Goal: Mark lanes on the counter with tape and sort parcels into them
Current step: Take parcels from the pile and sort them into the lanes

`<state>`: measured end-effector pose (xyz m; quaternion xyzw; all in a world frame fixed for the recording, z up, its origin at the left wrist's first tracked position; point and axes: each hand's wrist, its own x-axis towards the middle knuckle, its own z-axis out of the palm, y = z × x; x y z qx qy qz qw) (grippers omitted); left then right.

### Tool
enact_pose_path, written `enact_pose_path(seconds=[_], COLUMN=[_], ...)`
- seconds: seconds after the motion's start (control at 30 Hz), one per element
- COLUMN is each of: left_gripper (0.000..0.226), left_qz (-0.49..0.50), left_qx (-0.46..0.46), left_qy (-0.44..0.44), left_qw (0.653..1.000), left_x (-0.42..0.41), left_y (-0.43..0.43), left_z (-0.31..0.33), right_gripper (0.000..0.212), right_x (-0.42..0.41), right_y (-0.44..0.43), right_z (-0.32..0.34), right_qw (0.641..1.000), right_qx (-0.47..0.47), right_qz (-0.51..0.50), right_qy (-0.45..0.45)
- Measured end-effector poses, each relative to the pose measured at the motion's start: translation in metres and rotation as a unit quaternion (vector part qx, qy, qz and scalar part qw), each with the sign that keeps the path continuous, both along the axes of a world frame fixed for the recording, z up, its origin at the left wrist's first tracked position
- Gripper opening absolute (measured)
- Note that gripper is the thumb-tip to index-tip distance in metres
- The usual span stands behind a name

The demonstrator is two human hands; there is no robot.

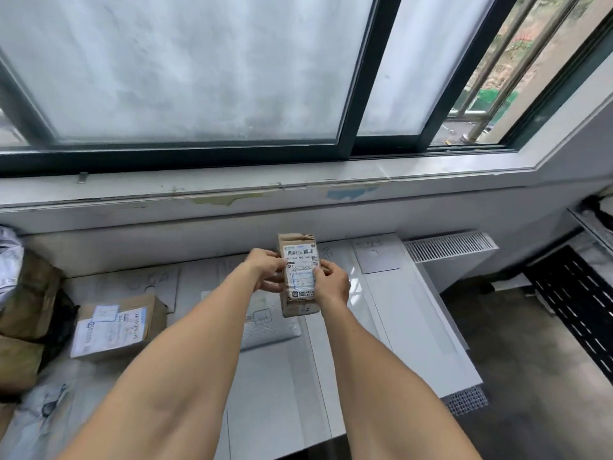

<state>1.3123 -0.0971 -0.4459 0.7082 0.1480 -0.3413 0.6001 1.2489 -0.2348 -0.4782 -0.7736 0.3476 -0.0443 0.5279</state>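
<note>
bags: heap of brown and grey bags at the far left of the bench; I'm not touching it.
box: flat cardboard box with white labels, lying on the bench just right of the heap.
left hand: my left hand has its fingers curled round the parcel's left edge, gripping.
parcel: small brown parcel, held upright in the air over mid-bench with the label facing me. A pale padded mailer lies flat below it.
handling: looks light, paper-wrapped and fairly stiff, and the wrap may be slick. Best held by the long edges, keeping the label clear.
right hand: my right hand has its thumb on the label's right edge and is clamped on the parcel.
lanes: thin lines on the bench top; can't tell if they're tape.
radiator: white radiator right of the bench, well apart.
</note>
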Motion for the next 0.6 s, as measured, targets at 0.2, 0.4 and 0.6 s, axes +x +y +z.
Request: enact_pose_path(seconds=[0.2, 0.4, 0.6], left_gripper=[0.014, 0.018, 0.027], left_qz=[-0.019, -0.006, -0.010], left_qx=[0.036, 0.059, 0.079], left_qy=[0.018, 0.052, 0.092], left_qw=[0.999, 0.997, 0.993], left_x=[0.010, 0.016, 0.010], left_y=[-0.072, -0.094, -0.088], left_z=[-0.025, -0.050, -0.077], right_gripper=[0.021, 0.024, 0.023], right_x=[0.017, 0.028, 0.030], right_y=[-0.071, -0.091, -0.082], right_z=[-0.021, -0.056, -0.077], right_qw=[0.998, 0.990, 0.979], right_qx=[-0.030, -0.053, -0.061], right_qz=[0.027, 0.065, 0.104], right_qy=[0.049, 0.116, 0.166])
